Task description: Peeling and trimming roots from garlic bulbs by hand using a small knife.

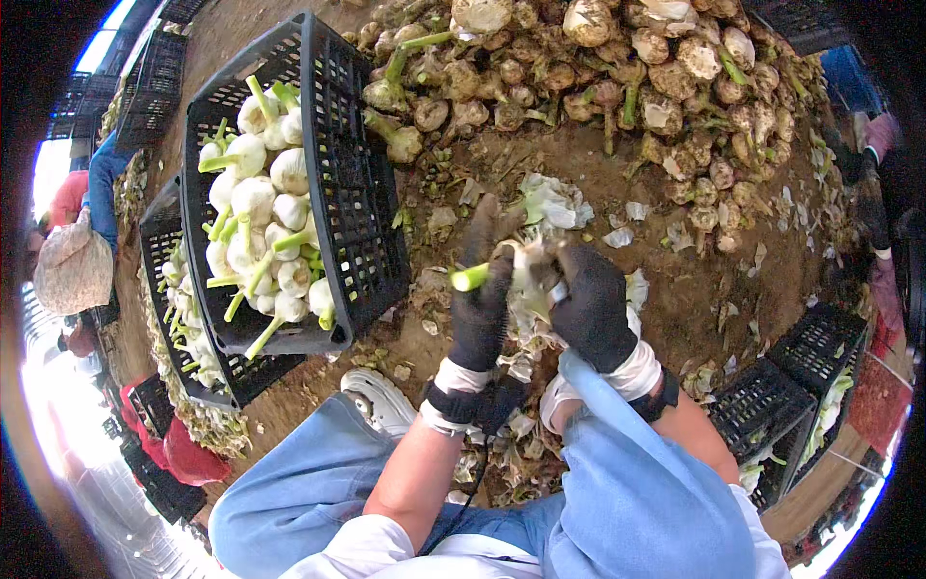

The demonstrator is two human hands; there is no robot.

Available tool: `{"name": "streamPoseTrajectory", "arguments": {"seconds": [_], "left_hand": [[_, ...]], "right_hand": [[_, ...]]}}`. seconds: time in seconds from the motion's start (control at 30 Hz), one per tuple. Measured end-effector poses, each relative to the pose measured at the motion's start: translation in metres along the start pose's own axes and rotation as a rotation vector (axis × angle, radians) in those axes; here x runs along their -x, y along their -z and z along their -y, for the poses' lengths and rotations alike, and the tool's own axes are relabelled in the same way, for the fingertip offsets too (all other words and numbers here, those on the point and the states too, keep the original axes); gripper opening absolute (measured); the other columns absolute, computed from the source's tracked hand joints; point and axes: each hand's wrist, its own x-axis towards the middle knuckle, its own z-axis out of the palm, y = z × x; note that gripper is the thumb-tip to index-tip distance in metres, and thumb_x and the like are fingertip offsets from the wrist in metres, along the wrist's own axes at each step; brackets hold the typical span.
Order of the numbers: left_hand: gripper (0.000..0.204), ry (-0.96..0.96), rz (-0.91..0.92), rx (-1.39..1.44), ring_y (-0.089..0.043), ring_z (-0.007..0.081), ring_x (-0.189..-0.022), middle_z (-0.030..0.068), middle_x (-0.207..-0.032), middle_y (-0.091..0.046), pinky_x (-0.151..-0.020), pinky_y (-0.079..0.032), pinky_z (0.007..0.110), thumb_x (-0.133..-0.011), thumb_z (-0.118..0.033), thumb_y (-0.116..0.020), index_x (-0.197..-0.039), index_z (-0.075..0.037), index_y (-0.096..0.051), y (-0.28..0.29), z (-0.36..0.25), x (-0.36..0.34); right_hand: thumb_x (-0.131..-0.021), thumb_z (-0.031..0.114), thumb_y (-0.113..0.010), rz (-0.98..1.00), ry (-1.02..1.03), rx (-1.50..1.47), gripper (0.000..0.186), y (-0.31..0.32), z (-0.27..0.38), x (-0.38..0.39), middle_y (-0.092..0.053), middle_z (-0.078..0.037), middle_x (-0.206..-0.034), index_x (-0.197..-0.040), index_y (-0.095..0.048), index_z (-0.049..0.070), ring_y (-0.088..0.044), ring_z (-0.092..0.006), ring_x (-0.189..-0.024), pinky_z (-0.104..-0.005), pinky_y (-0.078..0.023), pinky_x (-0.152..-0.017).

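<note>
My left hand (480,309), in a dark glove, grips a garlic bulb (531,265) by its short green stalk (470,277), with roots and loose skin in a blur. My right hand (586,314), also gloved, is closed at the bulb's right side around a small pale metallic object (558,291), too blurred to identify. Peeled skins (555,203) lie on the soil just beyond. A black crate (342,241) at the left holds several white trimmed bulbs (253,200) with green stalks.
A pile of dirty garlic (666,77) covers the back. A second crate (169,241) of bulbs stands at left, and other crates (752,405) at right. My bent legs frame the lower edge. Other people (104,183) are at the left, and another (873,135) at the far right.
</note>
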Motion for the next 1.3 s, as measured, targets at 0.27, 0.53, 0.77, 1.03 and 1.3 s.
{"name": "streamPoseTrajectory", "arguments": {"seconds": [0.27, 0.53, 0.77, 1.03, 1.3], "left_hand": [[0.063, 0.305, 0.139, 0.583, -0.035, 0.0283, -0.140, 0.0166, -0.153, -0.035, -0.113, -0.031, 0.037, -0.100, -0.039, -0.034, -0.151, -0.002, -0.025, 0.017, -0.030, -0.023], [0.060, 0.454, -0.080, 1.289, -0.032, 0.0325, -0.142, 0.0145, -0.156, -0.030, -0.117, -0.024, 0.044, -0.100, -0.040, -0.033, -0.150, -0.008, -0.028, 0.022, -0.022, -0.029], [0.050, 0.192, -0.254, 0.854, -0.047, 0.0310, -0.130, 0.0168, -0.144, -0.045, -0.108, -0.040, 0.047, -0.099, -0.014, -0.049, -0.146, -0.008, -0.036, 0.047, -0.047, -0.036], [0.053, 0.109, -0.339, 1.481, -0.044, 0.0211, -0.132, 0.0076, -0.144, -0.045, -0.105, -0.042, 0.047, -0.095, -0.018, -0.056, -0.144, -0.010, -0.038, 0.165, -0.051, -0.046], [0.063, -0.608, -0.186, 2.300, -0.031, 0.0164, -0.141, 0.0052, -0.156, -0.030, -0.113, -0.031, 0.045, -0.096, -0.025, -0.054, -0.151, -0.010, -0.027, 0.256, -0.077, -0.053]], "right_hand": [[-0.077, 0.008, -0.054, 0.355, 0.299, 0.121, 0.033, -0.007, -0.026, 0.032, -0.067, -0.021, -0.097, -0.108, -0.066, 0.004, -0.066, -0.0370, -0.087, -0.0453, -0.053, -0.076], [-0.078, 0.013, -0.069, 0.344, 0.041, -0.061, 0.029, 0.012, -0.009, 0.034, -0.064, -0.017, -0.086, -0.106, -0.065, 0.004, -0.064, -0.0359, -0.081, -0.0443, -0.051, -0.068], [-0.077, 0.007, -0.058, 0.237, -0.020, 0.039, 0.037, 0.013, -0.016, 0.025, -0.066, -0.018, -0.111, -0.113, -0.067, 0.006, -0.061, -0.0378, -0.102, -0.0469, -0.049, -0.091], [-0.075, 0.011, -0.064, 0.115, -0.073, 0.123, 0.043, 0.009, -0.042, 0.056, -0.065, -0.024, -0.106, -0.116, -0.063, -0.002, -0.061, -0.0431, -0.099, -0.0488, -0.048, -0.091], [-0.084, 0.009, -0.060, -0.286, -0.329, 0.393, 0.034, 0.059, -0.102, 0.029, -0.063, -0.024, -0.103, -0.118, -0.060, 0.002, -0.061, -0.0410, -0.094, -0.0464, -0.049, -0.085]]}}
